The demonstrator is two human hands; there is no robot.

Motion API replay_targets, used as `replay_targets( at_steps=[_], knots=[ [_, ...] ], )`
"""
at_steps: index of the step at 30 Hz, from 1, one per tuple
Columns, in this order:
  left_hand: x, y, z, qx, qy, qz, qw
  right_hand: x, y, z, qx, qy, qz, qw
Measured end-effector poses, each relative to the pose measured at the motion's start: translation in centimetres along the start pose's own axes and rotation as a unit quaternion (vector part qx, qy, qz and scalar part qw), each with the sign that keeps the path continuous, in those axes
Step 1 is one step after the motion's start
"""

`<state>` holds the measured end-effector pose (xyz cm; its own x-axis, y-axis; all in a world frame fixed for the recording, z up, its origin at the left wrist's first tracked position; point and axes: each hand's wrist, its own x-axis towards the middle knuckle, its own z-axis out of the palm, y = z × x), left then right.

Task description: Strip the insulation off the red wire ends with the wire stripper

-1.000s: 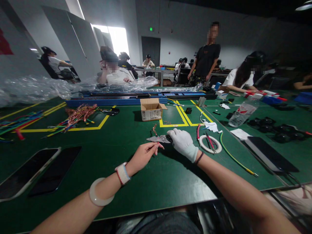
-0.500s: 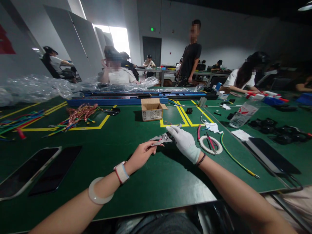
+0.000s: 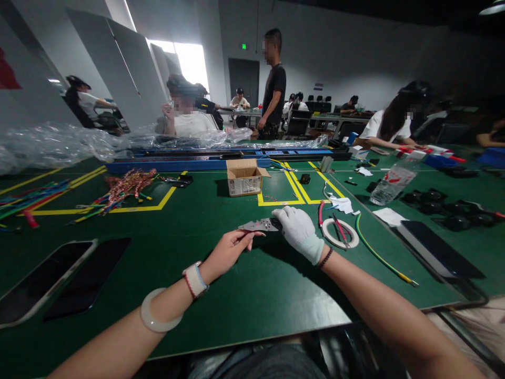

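Note:
Wire strippers (image 3: pixel 260 225) with a flat silvery head point left over the green table, their jaws closed together. My right hand (image 3: pixel 298 231), in a white glove, is wrapped around their handles, which are mostly hidden by the glove. Bare, my left hand (image 3: pixel 229 251) has its thumb and fingers pinched together beneath the tip of the strippers' head. Whatever lies between those fingers is too small or hidden to make out. A small reddish spot shows at the jaws. Beyond the hands stands an open cardboard box (image 3: pixel 244 185).
To the right lie a white tape roll (image 3: pixel 324 235), a green-yellow cable (image 3: pixel 381 258), a plastic bottle (image 3: pixel 394 181) and a phone (image 3: pixel 440 248). Two phone-like slabs, one a dark slab (image 3: pixel 89 276), lie left. Copper wire scraps (image 3: pixel 130 187) sit behind. Several people are around.
The strippers' jaws have closed as my right hand squeezed, and the head now lies flatter. My left hand stays nearly in place. A standing person in the background has moved left.

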<state>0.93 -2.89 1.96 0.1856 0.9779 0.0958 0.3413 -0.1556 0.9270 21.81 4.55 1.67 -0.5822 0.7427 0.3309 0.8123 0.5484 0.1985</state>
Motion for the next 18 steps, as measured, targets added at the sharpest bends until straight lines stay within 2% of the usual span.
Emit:
replay_targets(
  at_steps=[11,18],
  knots=[
    [0.19,-0.36,-0.03,-0.077,-0.033,0.001,0.996,0.1,-0.44,-0.36,-0.023,-0.029,0.011,0.999],
    [0.14,-0.14,-0.1,-0.069,-0.03,-0.034,0.997,0.04,0.0,0.16,0.041,-0.017,-0.008,0.999]
  ],
)
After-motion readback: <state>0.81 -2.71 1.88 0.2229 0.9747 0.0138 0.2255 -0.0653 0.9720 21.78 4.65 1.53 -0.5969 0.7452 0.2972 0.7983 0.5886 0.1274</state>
